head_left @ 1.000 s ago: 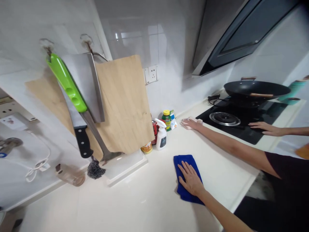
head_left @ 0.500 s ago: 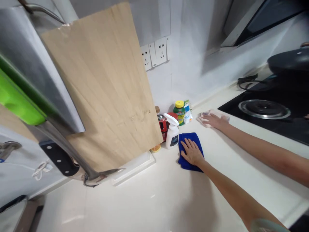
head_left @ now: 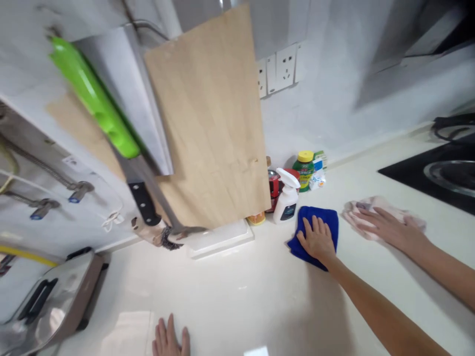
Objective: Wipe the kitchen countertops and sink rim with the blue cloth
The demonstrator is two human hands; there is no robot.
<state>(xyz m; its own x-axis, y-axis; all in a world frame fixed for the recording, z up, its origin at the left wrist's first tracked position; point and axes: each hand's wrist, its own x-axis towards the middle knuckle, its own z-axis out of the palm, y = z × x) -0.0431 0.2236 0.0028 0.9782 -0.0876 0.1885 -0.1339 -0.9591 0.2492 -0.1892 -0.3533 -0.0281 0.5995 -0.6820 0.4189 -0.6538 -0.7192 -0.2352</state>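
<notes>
A pale wooden cutting board (head_left: 208, 118) hangs on the tiled wall beside a double wall socket (head_left: 282, 69), its lower edge just above a white drip tray (head_left: 218, 240). In front of it hang a green-handled spatula (head_left: 92, 99) and a broad steel cleaver (head_left: 126, 89) with a black riveted handle. A steel-wool scourer (head_left: 168, 240) sits by the tray. A white spray bottle (head_left: 287, 198) stands beside a yellow-lidded jar (head_left: 305, 168) and a red-capped bottle (head_left: 273, 188). A black glass hob (head_left: 449, 178) shows a steel burner ring.
</notes>
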